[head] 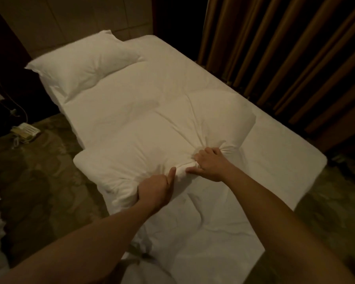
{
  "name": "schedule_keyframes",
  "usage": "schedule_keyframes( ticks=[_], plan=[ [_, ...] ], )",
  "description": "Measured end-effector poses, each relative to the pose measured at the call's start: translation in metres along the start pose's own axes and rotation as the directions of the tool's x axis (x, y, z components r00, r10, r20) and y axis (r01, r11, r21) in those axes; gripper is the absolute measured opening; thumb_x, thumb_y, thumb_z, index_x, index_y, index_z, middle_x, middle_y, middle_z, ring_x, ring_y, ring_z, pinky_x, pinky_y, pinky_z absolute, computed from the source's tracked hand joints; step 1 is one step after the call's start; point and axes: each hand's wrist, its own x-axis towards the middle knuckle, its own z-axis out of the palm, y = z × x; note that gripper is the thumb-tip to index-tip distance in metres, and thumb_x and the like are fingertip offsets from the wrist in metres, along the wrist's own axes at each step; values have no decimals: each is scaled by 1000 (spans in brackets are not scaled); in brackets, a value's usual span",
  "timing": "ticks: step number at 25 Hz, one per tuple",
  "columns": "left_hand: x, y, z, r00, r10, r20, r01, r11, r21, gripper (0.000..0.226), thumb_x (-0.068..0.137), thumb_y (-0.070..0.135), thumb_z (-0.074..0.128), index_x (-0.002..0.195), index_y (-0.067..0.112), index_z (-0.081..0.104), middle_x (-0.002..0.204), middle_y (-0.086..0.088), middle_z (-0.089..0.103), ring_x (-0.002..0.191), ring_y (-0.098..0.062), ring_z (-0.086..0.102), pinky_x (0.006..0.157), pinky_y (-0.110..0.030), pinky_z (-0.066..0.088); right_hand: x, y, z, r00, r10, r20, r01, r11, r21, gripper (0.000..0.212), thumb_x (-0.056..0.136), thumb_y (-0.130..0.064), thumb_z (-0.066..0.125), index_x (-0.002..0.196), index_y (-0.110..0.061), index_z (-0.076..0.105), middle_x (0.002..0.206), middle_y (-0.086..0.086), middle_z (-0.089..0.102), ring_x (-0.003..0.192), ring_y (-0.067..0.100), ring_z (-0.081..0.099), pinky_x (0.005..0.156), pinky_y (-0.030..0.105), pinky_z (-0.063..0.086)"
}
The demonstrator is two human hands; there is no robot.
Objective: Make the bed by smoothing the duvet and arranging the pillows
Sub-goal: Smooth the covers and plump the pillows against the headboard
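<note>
A: Bed (275, 152), white-sheeted, filling the middle of the view from the headboard wall down to the lower edge; brown curtain (285, 48) hanging along its right side, patterned carpet (39, 181) along its left.

B: Duvet (152, 128), white and bunched, lying across the middle of the bed, its left end overhanging the mattress edge above the carpet.

A: Pillow (86, 66), white, resting at the head of the bed on the left, tilted, its lower edge touching the duvet.

B: Left hand (155, 190), fingers curled under a fold at the near edge of the duvet, thumb raised against the cloth.

A: Right hand (210, 163), just beside the left, fingers curled into a gathered knot of the same duvet, creases radiating from the grip.

B: Telephone (25, 133), pale, sitting on the carpet at far left, cord trailing up the dark wall.
</note>
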Motion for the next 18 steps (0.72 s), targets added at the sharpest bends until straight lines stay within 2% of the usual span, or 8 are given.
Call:
schedule_keyframes(
  ticks=[4,7,8,10,12,14,16,18],
  plan=[
    [-12,5,17,996,-52,69,64,981,-182,53,108,45,17,153,25,35,131,-15,60,113,-38,61,87,-43,48,-9,4,23,999,28,-16,-27,999,43,102,75,-83,-8,132,-25,53,132,4,55,126,26,43,107,42,26],
    [-19,8,26,991,-60,117,104,904,-416,55,110,35,21,161,18,10,145,-27,47,125,-46,52,97,-49,45,-22,11,46,994,77,-78,-69,992,103,81,80,-83,-10,99,-36,53,112,-6,62,115,20,50,97,39,30],
    [-26,12,25,989,-33,147,94,895,-435,55,110,36,19,160,12,13,137,-28,55,120,-47,56,93,-49,49,-29,12,53,991,98,-91,-86,988,127,75,83,-82,-8,90,-36,50,104,-9,62,111,19,52,94,38,30],
    [-30,21,21,993,32,111,21,896,-443,79,103,55,1,145,6,44,123,-24,66,120,-39,60,97,-42,48,-42,11,63,986,125,-110,-105,980,171,65,86,-75,-2,82,-33,48,91,-13,58,105,18,53,91,39,29],
    [-24,26,18,943,118,310,17,916,-400,95,92,67,-4,114,11,69,116,-19,70,127,-28,55,109,-40,39,-49,9,69,982,157,-110,-133,972,196,76,83,-78,-9,80,-30,50,88,-11,59,102,17,53,89,40,28],
    [-2,30,0,976,103,192,-22,923,-383,82,95,72,6,92,16,65,97,-12,73,106,-29,66,96,-42,47,-48,7,71,974,189,-122,-160,963,216,89,78,-82,-21,80,-29,51,88,-8,62,100,18,54,87,40,27],
    [26,21,-9,992,122,-44,-130,945,-300,55,101,63,22,90,19,53,92,-9,68,91,-34,66,79,-42,50,-40,4,67,972,199,-124,-165,956,243,87,81,-81,-18,80,-32,55,90,-7,65,101,20,54,89,42,28],
    [54,9,-9,936,226,-269,-275,948,-162,44,103,57,32,99,20,56,99,-4,65,91,-33,64,74,-42,49,-31,0,62,969,223,-107,-188,945,268,84,86,-75,-8,86,-31,64,98,-4,68,108,21,53,94,43,29]
  ],
)
